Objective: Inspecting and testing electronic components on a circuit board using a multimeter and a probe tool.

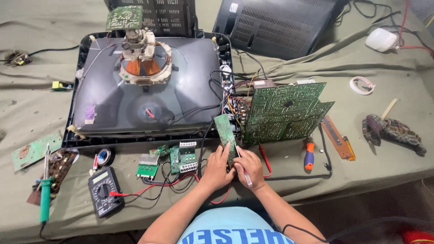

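**Narrow board held upright at the table's near edge**

The left hand [217,167] is closed around the lower end of a small green circuit board [225,132], fingers wrapped on its left side and thumb toward the middle. The right hand [249,168] touches the same lower end from the other side and pinches a slim probe [244,174] whose pale tip slants down and to the right. Both grips are snug, with no gap showing around what they hold.

The board is a narrow strip. Its long axis runs nearly straight away from the person, leaning slightly left at the top, with the solder side facing the camera. Its bottom edge is hidden behind the fingers (how far down it reaches cannot be told). It sits near the middle of the near edge of the cloth-covered table [389,162].

Just beyond its top stands a large green circuit board [285,113], tilted up, with a tangle of wires at its left side. Left of that lies a picture tube [144,90] face down in its black frame.

Toward the near left corner rest a multimeter [105,191] with red and black leads and a green-handled soldering iron [44,199]. A screwdriver [309,154] with an orange and blue handle lies right of the hands. The probe's cable is hard to trace among the leads.
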